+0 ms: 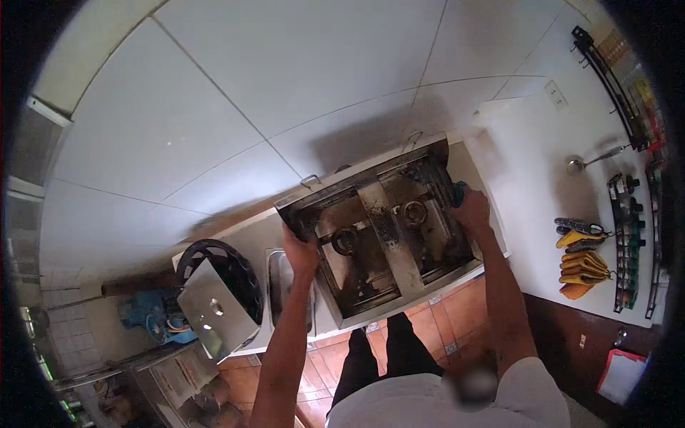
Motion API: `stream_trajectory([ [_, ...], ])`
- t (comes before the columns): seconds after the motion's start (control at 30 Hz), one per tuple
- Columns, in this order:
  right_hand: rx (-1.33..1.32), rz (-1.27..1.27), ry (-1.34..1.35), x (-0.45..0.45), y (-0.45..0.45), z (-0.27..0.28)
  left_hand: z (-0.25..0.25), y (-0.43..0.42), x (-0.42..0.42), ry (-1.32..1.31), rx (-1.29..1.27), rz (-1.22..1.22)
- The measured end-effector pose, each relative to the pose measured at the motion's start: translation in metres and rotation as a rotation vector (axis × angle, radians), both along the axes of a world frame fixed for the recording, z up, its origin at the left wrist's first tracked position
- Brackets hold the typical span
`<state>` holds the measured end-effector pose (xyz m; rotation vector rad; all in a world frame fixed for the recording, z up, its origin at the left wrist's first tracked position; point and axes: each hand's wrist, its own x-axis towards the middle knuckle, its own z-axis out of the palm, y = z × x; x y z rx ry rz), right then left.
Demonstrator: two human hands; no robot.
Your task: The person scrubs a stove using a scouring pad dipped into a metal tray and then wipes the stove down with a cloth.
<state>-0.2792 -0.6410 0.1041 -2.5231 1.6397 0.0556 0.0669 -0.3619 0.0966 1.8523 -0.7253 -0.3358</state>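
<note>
A grimy two-burner gas stove lies on the counter in front of me, its burners and inner tray uncovered and darkly stained. At its left side is my left hand, with its fingers round the stove's edge. My right hand is at the stove's right side, closed round a green cloth or sponge, which rests against the side wall of the stove. Part of the green thing is hidden by the fingers.
Left of the stove is a metal sink, then a black round rack with a metal panel leaning on it. A ladle and cloths hang on the right wall. Tiled floor shows below the counter.
</note>
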Motion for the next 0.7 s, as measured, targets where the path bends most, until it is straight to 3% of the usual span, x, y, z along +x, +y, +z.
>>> stream_trajectory([
  [0.13, 0.017, -0.039, 0.008, -0.005, 0.008, 0.017, -0.014, -0.002, -0.006, -0.001, -0.048, 0.003],
  [0.2, 0.068, -0.042, -0.003, -0.007, 0.006, 0.026, -0.002, -0.005, -0.015, 0.026, 0.070, 0.032],
  [0.3, -0.088, 0.028, -0.058, -0.014, 0.008, 0.009, 0.007, -0.007, -0.014, 0.046, 0.139, 0.050],
  [0.4, 0.058, -0.216, -0.577, -0.027, -0.005, 0.009, -0.002, -0.006, -0.018, -0.003, 0.100, 0.046],
  [0.47, -0.119, -0.402, -0.810, -0.024, 0.010, 0.044, -0.013, -0.007, -0.014, -0.087, 0.074, 0.075],
  [0.5, 0.021, -0.500, -0.813, -0.021, 0.018, 0.065, -0.015, -0.006, -0.016, -0.140, 0.078, 0.099],
  [0.6, 0.040, -0.422, -1.089, 0.002, 0.021, 0.027, -0.021, -0.002, -0.013, -0.097, 0.083, 0.034],
  [0.7, 0.089, -0.333, -0.901, 0.088, 0.024, 0.041, -0.030, -0.001, -0.008, -0.079, 0.106, 0.001],
])
